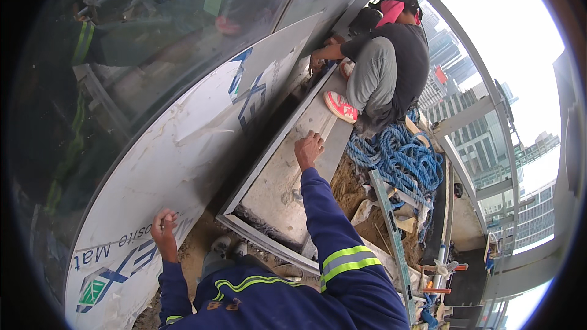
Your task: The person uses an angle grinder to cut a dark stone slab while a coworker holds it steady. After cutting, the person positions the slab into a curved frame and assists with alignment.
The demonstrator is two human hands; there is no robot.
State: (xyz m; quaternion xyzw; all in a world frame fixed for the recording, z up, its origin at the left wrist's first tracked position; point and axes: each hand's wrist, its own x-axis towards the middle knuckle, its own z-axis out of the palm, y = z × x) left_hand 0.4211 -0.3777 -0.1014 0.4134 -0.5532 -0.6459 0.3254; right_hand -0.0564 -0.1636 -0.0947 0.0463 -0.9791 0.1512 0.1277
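My left hand [165,230] is at the lower left in front of a white composite panel [189,146] with printed film, which leans against a dark glazed wall. Its fingers are curled, and whatever they may hold is too small to make out. My right hand [309,146] reaches out over a dusty concrete ledge [275,201] with a metal edging, its bent fingers slightly apart on or just above the surface, holding nothing visible. A narrow dark gap runs between panel and ledge.
A co-worker [403,67] in a dark shirt squats farther along the ledge, hands at the gap. Tangled blue rope [397,159] lies on rubble to the right, beside a long teal metal bar [391,238] and scraps. A framed opening [477,104] shows high-rise buildings.
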